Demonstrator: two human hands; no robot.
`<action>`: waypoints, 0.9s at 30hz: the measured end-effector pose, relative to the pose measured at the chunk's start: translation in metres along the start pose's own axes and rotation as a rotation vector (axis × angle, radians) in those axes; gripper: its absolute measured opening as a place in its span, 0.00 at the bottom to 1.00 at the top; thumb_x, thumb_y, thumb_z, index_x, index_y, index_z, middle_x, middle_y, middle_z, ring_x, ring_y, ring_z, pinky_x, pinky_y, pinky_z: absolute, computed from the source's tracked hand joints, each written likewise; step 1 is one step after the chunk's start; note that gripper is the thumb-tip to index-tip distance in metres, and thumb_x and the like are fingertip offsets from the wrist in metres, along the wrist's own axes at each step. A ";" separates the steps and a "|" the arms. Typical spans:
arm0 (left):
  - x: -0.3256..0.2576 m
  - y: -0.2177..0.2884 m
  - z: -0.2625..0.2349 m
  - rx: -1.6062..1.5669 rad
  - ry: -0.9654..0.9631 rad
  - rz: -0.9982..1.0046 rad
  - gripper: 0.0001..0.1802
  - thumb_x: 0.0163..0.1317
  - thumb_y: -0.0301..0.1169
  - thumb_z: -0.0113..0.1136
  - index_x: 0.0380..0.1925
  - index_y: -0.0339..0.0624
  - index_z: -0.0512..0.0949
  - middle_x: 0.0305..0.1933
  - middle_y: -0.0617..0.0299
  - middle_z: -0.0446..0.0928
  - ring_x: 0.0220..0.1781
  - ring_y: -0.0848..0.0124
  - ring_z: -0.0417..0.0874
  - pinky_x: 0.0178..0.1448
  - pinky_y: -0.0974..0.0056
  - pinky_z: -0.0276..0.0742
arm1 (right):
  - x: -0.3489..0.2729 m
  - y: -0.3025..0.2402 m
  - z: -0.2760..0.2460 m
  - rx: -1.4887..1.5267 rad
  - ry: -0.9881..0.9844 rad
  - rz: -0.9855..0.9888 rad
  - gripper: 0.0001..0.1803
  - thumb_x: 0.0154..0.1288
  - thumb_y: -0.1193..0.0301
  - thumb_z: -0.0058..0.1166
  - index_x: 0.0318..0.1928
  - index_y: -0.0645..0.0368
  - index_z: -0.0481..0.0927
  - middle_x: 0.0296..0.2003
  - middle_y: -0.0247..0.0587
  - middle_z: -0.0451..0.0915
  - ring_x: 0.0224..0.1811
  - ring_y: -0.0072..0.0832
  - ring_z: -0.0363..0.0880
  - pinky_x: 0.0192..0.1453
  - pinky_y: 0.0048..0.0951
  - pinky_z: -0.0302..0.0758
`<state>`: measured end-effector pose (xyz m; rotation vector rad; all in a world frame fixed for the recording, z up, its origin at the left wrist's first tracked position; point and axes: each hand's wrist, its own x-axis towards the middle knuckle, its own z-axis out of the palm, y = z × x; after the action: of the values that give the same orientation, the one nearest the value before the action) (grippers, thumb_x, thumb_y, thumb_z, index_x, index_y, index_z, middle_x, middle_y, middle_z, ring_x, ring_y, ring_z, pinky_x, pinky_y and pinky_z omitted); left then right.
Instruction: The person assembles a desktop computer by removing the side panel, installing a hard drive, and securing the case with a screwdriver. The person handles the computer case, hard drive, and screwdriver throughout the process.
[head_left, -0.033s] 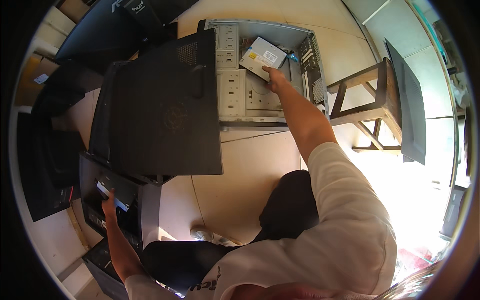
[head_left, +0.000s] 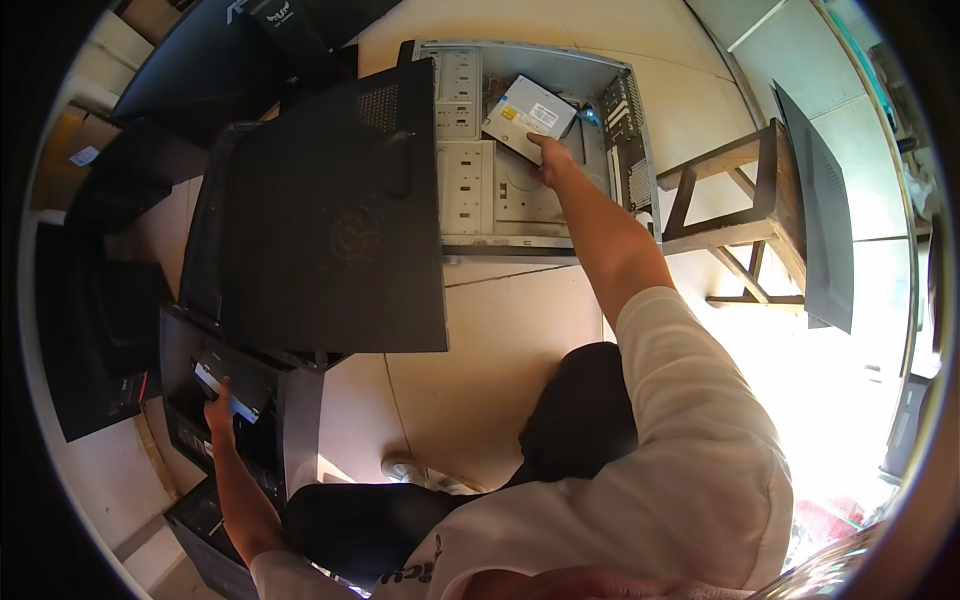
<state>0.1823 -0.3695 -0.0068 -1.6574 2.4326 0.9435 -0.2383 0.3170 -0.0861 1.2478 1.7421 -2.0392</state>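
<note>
My right hand [head_left: 553, 160] reaches far forward and grips the near corner of a flat grey metal drive [head_left: 528, 118] with a label on top. The drive is tilted over the inside of an open grey computer case [head_left: 470, 190] lying on the floor. My left hand [head_left: 218, 408] is low at the left, closed on a silver-fronted drive [head_left: 238, 392] set in the front of a black computer case [head_left: 290, 420]. A large black side panel [head_left: 330, 220] lies across that case and hides the left part of the grey one.
A wooden stool [head_left: 740, 200] stands right of the grey case, with a dark flat panel [head_left: 815, 220] leaning against it. More black cases and panels [head_left: 100, 320] crowd the left side. My dark-trousered knees and a shoe [head_left: 405, 468] are on the beige tiled floor [head_left: 500, 340].
</note>
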 end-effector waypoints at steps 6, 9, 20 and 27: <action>-0.004 0.004 0.010 -0.030 -0.045 0.006 0.47 0.51 0.57 0.74 0.56 0.22 0.75 0.54 0.48 0.80 0.54 0.61 0.79 0.59 0.58 0.71 | 0.034 0.008 -0.003 0.081 0.012 0.008 0.41 0.57 0.60 0.71 0.67 0.64 0.68 0.65 0.51 0.70 0.64 0.44 0.68 0.62 0.41 0.71; 0.000 -0.017 -0.004 -0.027 0.063 -0.022 0.46 0.52 0.56 0.74 0.56 0.23 0.76 0.55 0.49 0.80 0.54 0.62 0.79 0.60 0.58 0.71 | 0.050 0.014 0.002 0.053 -0.066 -0.012 0.44 0.55 0.57 0.72 0.67 0.66 0.68 0.64 0.52 0.70 0.63 0.44 0.69 0.63 0.40 0.70; 0.007 -0.005 -0.007 0.065 0.035 0.038 0.56 0.39 0.66 0.73 0.49 0.18 0.77 0.50 0.36 0.81 0.53 0.52 0.84 0.58 0.57 0.78 | -0.031 -0.068 -0.056 -0.203 -0.214 -0.295 0.30 0.56 0.56 0.65 0.58 0.56 0.78 0.50 0.35 0.83 0.45 0.32 0.80 0.45 0.25 0.71; 0.005 -0.001 0.012 -0.030 0.153 0.088 0.47 0.36 0.59 0.76 0.39 0.19 0.77 0.40 0.41 0.81 0.42 0.58 0.85 0.45 0.60 0.80 | -0.123 -0.147 -0.144 0.006 -0.350 -0.544 0.28 0.62 0.60 0.62 0.59 0.62 0.76 0.53 0.40 0.82 0.55 0.30 0.80 0.58 0.33 0.76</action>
<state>0.1779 -0.3678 -0.0189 -1.7047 2.6228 0.8991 -0.1840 0.4421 0.1108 0.3877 2.0403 -2.3496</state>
